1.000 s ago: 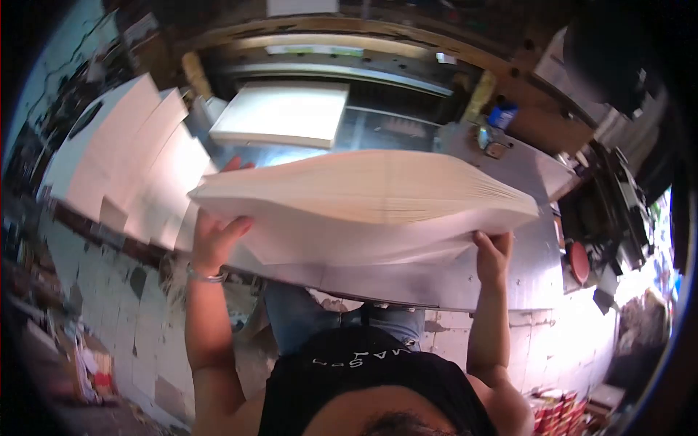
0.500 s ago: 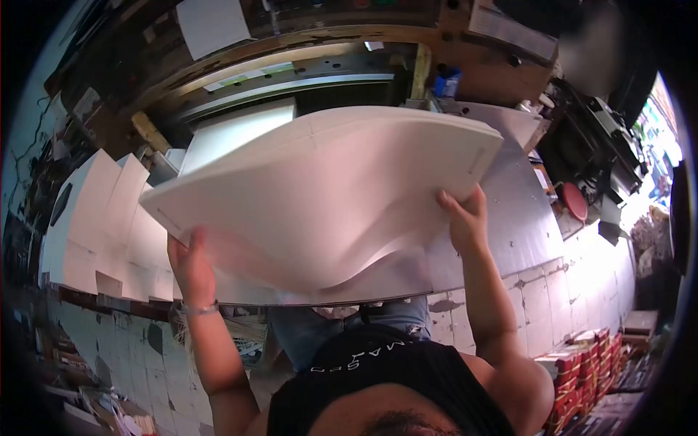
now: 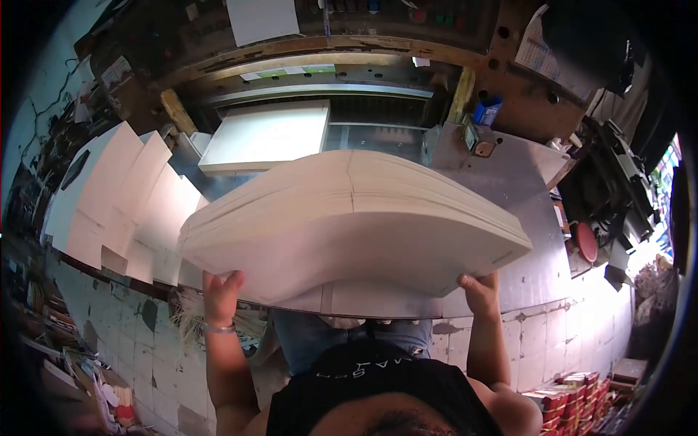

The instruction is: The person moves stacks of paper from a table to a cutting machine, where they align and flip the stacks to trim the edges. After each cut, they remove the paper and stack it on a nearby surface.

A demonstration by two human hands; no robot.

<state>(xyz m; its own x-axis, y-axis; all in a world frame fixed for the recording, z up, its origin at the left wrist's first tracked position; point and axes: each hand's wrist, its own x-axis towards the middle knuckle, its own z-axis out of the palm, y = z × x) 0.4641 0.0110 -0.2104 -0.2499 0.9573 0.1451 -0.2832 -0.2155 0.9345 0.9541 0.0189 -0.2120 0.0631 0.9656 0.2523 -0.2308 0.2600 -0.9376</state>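
A thick stack of large white paper sheets (image 3: 349,218) bends upward in the middle over the metal table (image 3: 512,280). Its layered edge faces away from me, with a dark line down the centre. My left hand (image 3: 222,296) grips the near left corner, thumb on top and the other fingers mostly hidden. At the near right corner, my right hand (image 3: 480,291) holds the stack the same way. Behind it, a squared block of white paper (image 3: 269,133) lies under the machine's metal bar (image 3: 327,92).
More white paper piles (image 3: 98,196) stand at the left of the table. A blue box (image 3: 487,110) and a small metal block (image 3: 481,142) sit at the back right. A round red object (image 3: 584,243) is beyond the right edge. Red bundles (image 3: 571,403) rest on the tiled floor.
Both hands have come down and closer to me with the stack. Its sagging middle now arches upward, showing the layered far edge. More of the paper block behind is visible.
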